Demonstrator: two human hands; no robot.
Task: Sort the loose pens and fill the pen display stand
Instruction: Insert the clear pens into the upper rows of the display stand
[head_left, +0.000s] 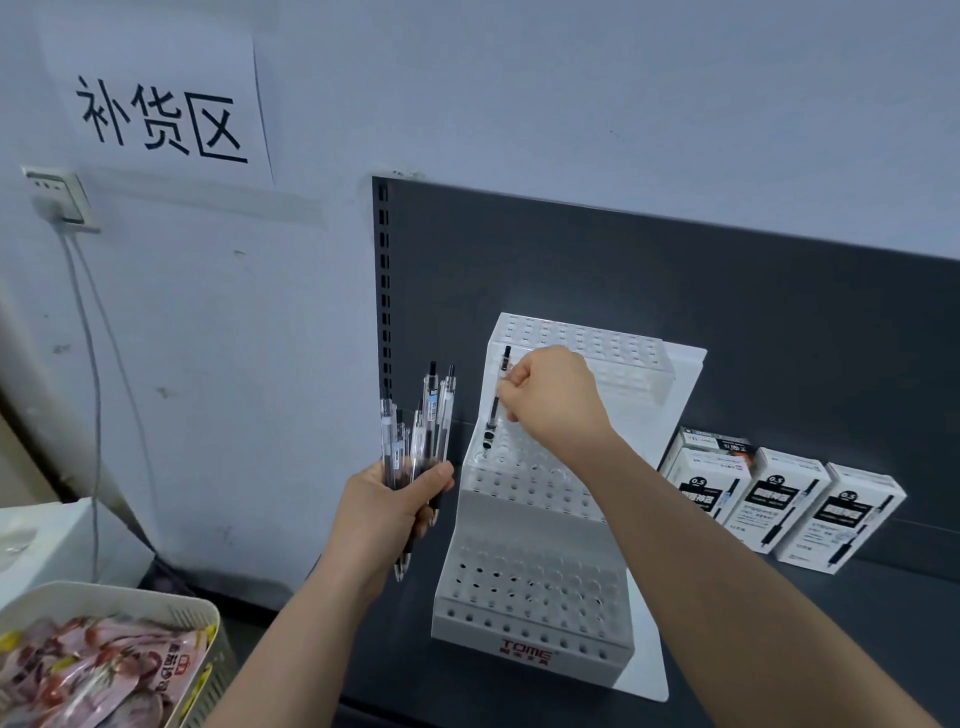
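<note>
On the dark shelf, the white pen display stand (530, 582) is nearly all empty holes. Our right hand (550, 400) pinches one pen (496, 400), its tip at a middle-tier hole; our left hand (384, 514) grips the bundle of pens (421, 441), so most filling remains. Pen boxes (779, 501) sit right, a snack basket (171, 613) left; nothing blocks us.

Single head-worn view, forward and down; close over pen display stand (535, 525)

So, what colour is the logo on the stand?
Red, on the white stand; clearest in the head view.
</note>
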